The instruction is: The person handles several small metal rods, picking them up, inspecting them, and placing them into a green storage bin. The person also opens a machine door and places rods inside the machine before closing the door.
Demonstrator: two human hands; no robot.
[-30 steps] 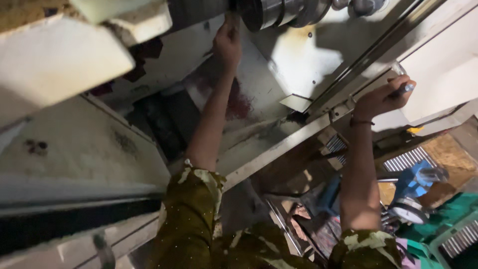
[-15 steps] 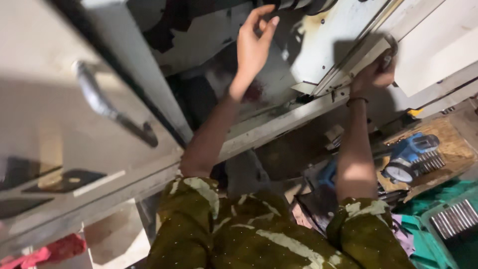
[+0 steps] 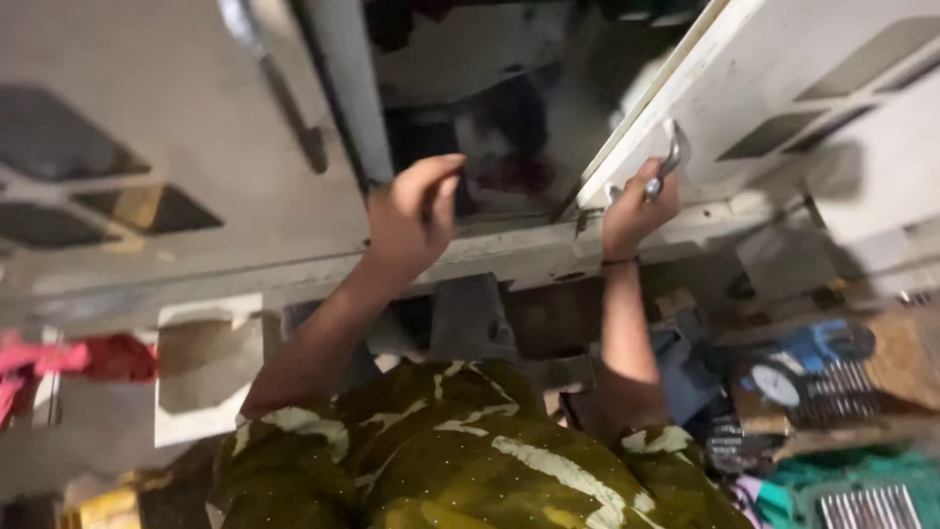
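Note:
My right hand (image 3: 634, 204) grips the metal handle (image 3: 670, 157) of a white machine door (image 3: 774, 108) at the upper right. My left hand (image 3: 411, 217) hovers in front of the dark opening (image 3: 509, 127) between the two doors, fingers loosely curled and holding nothing. Both arms reach up from my olive patterned sleeves (image 3: 460, 451). A second grey door (image 3: 147, 147) with a long metal handle (image 3: 274, 88) stands at the left.
A blue tool with a round dial (image 3: 793, 367) lies on a cluttered surface at the lower right, beside a green bin (image 3: 852, 490). Red cloth (image 3: 108, 355) hangs at the left. A white bracket (image 3: 201, 367) sits under the left door.
The view has swung down. My right hand now grips the right door's handle. My left hand has dropped from the machine's interior to the front of the opening.

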